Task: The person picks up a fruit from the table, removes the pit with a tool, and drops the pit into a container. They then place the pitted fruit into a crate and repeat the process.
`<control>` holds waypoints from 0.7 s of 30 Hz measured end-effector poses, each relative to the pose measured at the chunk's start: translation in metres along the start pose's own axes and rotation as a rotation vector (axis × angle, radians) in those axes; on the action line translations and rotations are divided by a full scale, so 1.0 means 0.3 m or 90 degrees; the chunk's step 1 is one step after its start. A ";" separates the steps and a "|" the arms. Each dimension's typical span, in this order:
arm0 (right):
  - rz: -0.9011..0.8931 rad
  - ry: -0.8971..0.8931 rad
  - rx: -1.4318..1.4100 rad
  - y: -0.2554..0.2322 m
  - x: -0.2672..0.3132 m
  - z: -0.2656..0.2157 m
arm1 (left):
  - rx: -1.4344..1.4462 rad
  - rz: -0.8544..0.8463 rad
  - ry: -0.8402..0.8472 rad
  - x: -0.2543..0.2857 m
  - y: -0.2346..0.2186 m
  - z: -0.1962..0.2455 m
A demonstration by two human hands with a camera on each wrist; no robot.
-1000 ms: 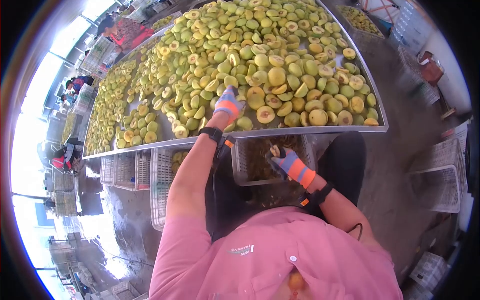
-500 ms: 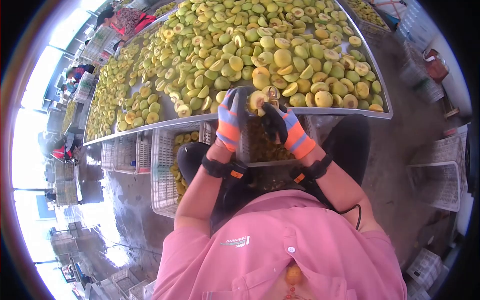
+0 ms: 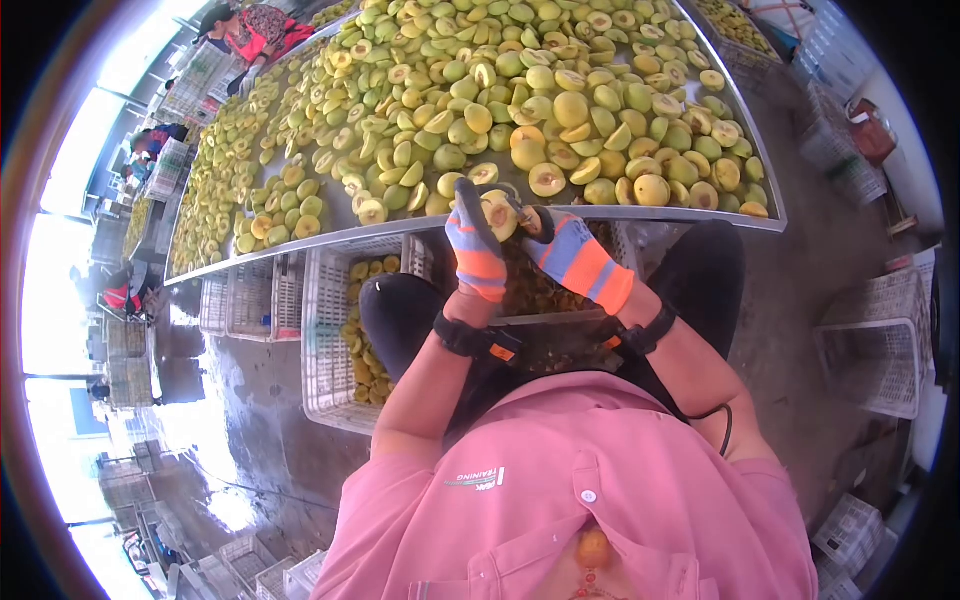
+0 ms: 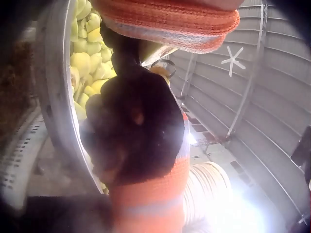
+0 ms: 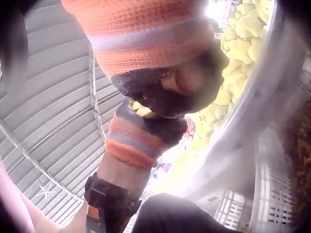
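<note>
In the head view a halved yellow-green fruit with a brown centre is held in the gloved left hand, its fingers curled round the far side. The gloved right hand meets it from the right, fingers curled round a small tool with a metal loop, which touches the fruit. In the left wrist view the dark palm side of a glove fills the middle. The right wrist view shows the right glove above the left one, with a bit of fruit between them.
A metal-rimmed table heaped with halved fruit lies beyond the hands. Below its edge stand a white crate with fruit pieces and another holding brown bits. A person in a red apron is at the far left.
The left hand has come back from the fruit heap with a half fruit. The right hand has risen from above the crate to meet it, and both have drawn slightly closer to the body.
</note>
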State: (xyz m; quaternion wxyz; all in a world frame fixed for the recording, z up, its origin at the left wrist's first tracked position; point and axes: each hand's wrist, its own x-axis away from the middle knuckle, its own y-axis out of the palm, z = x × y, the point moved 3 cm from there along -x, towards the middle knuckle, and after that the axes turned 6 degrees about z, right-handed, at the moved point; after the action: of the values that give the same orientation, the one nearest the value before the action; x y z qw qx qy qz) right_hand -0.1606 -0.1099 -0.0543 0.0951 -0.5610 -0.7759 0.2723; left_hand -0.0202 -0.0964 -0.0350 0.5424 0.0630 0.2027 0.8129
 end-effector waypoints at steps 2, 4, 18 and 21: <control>0.001 -0.120 0.057 -0.001 0.002 0.001 | 0.035 0.028 -0.044 0.002 -0.001 -0.002; 0.000 -0.119 0.030 0.000 0.004 -0.013 | 0.040 0.068 -0.088 0.018 0.035 0.046; -0.437 0.235 -0.664 -0.081 0.083 -0.080 | -0.527 -0.242 0.359 0.048 0.081 0.191; -0.417 0.236 -0.570 -0.114 0.084 -0.121 | -0.599 -0.316 0.432 0.057 0.079 0.225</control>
State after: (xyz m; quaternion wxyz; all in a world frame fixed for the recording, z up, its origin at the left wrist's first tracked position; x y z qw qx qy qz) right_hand -0.1810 -0.0828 -0.0099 0.0623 -0.3157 -0.9188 -0.2286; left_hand -0.0255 -0.0710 0.0339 0.5898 -0.4926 -0.0071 0.6399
